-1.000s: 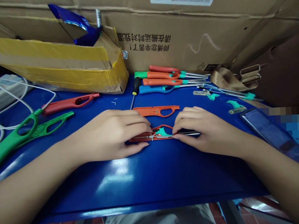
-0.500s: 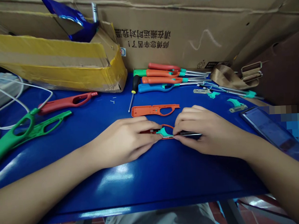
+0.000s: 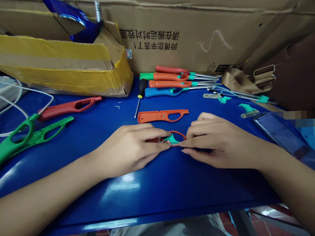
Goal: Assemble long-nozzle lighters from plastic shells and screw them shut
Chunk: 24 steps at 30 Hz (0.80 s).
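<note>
An orange half-shell of a long-neck lighter (image 3: 184, 134) lies on the blue table between my hands, a teal trigger (image 3: 172, 139) sitting inside it. My left hand (image 3: 134, 147) grips the handle end, with thumb and fingertips at the trigger's left side. At the loop's right end, the fingers of my right hand (image 3: 216, 141) are bent over the lighter; the index fingertip touches its lower edge and the thumb tip sits just below. My hands cover both ends of the lighter. Above them rests the matching orange shell half (image 3: 161, 116), inner side up.
Behind lie several long-neck lighters (image 3: 171, 83) and a black-handled screwdriver (image 3: 142, 87). Small screws (image 3: 117, 106), a red shell (image 3: 68, 108) and green shells (image 3: 40, 137) are left. Loose teal parts (image 3: 247, 107) and a phone (image 3: 283, 137) are right. Cardboard boxes (image 3: 153, 13) border the back.
My right hand's thumb and index finger have parted slightly, and the index fingertip has shifted a little left. The dark tube that showed under that hand is out of sight now. My left hand stays put.
</note>
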{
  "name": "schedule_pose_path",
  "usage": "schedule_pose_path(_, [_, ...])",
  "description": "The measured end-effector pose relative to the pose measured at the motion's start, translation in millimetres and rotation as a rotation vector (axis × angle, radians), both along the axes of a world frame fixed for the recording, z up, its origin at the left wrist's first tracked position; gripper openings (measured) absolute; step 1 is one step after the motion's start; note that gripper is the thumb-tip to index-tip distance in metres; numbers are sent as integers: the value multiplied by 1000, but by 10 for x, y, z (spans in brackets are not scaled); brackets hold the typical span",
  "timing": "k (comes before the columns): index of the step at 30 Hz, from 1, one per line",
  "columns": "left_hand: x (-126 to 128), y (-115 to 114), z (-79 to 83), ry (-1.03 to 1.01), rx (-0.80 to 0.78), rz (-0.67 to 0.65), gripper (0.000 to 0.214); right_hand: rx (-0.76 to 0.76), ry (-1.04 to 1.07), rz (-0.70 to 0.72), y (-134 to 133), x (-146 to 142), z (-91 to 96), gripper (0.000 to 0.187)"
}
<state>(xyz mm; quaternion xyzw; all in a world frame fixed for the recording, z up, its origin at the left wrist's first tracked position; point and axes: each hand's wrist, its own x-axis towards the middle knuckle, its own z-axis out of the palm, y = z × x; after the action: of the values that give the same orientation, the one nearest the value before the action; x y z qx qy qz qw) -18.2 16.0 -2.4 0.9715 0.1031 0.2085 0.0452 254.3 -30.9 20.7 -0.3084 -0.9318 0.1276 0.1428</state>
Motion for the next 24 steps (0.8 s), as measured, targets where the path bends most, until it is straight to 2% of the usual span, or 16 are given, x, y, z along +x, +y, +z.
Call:
schedule_pose_path(8, [38, 2, 41, 30, 44, -15, 24, -236, 28, -64, -19, -6, 16, 21])
schedule_pose_path(13, [52, -10, 63, 51, 113, -15, 22, -212, 16, -101, -31, -6, 36, 20])
schedule_pose_path(24, [31, -4, 48, -44, 145, -29, 20, -175, -92, -98, -64, 29, 70, 26])
